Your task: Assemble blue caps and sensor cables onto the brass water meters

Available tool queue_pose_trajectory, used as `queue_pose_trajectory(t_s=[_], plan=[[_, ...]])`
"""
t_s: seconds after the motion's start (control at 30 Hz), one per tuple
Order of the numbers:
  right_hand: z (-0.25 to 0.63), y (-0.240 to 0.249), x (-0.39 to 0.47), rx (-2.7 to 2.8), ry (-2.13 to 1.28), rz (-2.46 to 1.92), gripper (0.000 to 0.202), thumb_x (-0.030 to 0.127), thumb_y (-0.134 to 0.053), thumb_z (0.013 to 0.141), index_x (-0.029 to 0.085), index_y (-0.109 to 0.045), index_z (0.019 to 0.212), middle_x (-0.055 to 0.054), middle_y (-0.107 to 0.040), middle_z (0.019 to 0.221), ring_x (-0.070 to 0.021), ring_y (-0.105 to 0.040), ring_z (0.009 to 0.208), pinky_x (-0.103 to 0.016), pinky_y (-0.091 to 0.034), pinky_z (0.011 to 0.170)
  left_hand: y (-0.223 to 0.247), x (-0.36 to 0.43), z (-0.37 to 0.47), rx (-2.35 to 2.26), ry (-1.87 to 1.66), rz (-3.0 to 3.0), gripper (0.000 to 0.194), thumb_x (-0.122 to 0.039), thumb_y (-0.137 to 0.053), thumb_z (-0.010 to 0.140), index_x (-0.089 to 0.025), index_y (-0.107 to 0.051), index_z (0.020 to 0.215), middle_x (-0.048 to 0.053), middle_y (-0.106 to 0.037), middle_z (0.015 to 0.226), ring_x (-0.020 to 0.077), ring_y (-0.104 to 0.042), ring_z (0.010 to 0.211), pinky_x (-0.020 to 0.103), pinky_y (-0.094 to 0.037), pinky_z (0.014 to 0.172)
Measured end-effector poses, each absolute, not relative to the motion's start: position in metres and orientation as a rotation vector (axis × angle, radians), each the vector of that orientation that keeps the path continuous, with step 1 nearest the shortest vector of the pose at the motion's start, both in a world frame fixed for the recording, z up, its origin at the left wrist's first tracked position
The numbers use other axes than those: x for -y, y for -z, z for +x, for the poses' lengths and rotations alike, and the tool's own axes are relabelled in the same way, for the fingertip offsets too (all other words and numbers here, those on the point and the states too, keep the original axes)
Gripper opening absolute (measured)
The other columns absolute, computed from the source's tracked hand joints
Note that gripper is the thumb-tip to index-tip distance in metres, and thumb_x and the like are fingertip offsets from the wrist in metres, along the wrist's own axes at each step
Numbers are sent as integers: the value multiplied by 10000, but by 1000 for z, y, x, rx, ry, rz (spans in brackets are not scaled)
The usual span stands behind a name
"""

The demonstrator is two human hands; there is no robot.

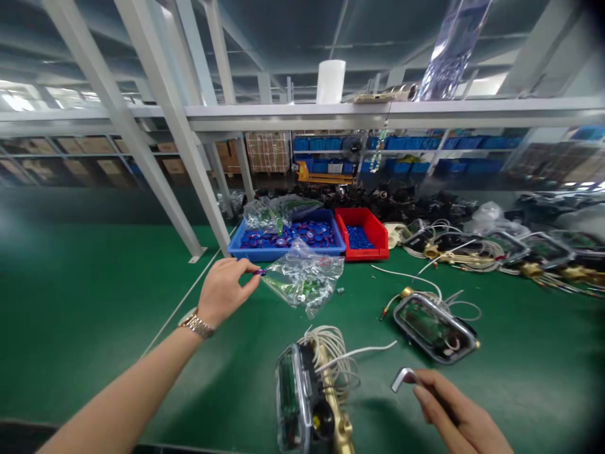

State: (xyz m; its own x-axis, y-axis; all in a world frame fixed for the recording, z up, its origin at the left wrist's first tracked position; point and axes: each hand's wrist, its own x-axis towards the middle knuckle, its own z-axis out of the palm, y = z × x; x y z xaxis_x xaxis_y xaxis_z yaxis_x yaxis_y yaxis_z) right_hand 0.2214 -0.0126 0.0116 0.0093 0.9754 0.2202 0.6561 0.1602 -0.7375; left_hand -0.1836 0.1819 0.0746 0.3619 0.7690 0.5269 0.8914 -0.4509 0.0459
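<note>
A: Hands, quick?
B: Left hand (224, 290) pinches 1 small blue piece (259, 272), blurred, thumb against finger, likely for a light grip. Right hand (456, 413) closes round 1 bent metal tool (405, 377), probably so the short end stays free
A: Where's everything?
B: Piece at left fingertips, tool jutting from right fingers. Cased unit (295, 397) sits on the desk (227, 397) between them, untouched. Blue tray (283, 255) lies beyond, presumably for easy reach

White roll (331, 82), upright on a long shelf (265, 114). Bead string (379, 149), hanging beneath. Background: fan (351, 145), rows of blue bins (317, 144), stacked boxes (267, 154).
</note>
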Motion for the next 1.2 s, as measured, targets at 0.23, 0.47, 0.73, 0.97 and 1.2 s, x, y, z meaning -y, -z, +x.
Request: queue_pose_trajectory(t_s=[0.23, 0.47, 0.73, 0.97, 1.2], plan=[[216, -12, 22, 1717, -519, -1625, 312, 528, -535, 940, 271, -675, 1052, 21, -642, 727, -129, -629, 620, -167, -509, 594, 2, -43, -207, 1620, 543, -2411, 137, -247, -559, 961, -266, -689, 1000, -5, -776, 974, 192, -700, 856, 520, -342, 1130], [229, -4, 34, 1764, -500, -1705, 386, 579, -510, 936, 281, -665, 1124, 13, -637, 737, -145, -638, 627, -200, -504, 574, 27, -9, -218, 1856, 601, -2381, 250, -434, -638, 932, -272, -668, 1120, 37, -735, 1159, 228, -667, 1052, 411, -489, 976], [228, -5, 48, 1723, -542, -1727, 344, 526, -501, 963, 251, -666, 1087, -6, -636, 768, -156, -606, 645, -231, -486, 611, 34, -14, -208, 2007, 668, -2284, 442, -542, -638, 891, -259, -654, 1230, 86, -631, 1078, 263, -584, 988, 428, -491, 898], [216, -18, 48, 1626, -585, -1738, 318, 468, -492, 981, 227, -676, 1078, 4, -624, 737, -150, -579, 645, -236, -471, 628, 35, -25, -198, 2037, 786, -2289, 327, -500, -669, 872, -252, -697, 1084, 69, -642, 1017, 257, -581, 957, 428, -475, 886], [212, -12, 45, 1620, -672, -1657, 388, 425, -483, 1006, 239, -656, 1300, -9, -664, 808, -135, -592, 651, -238, -500, 666, -18, -6, -141, 1906, 1249, -2392, 274, -357, -686, 863, -237, -627, 1102, 64, -626, 1172, 239, -586, 1125, 427, -473, 1012]])
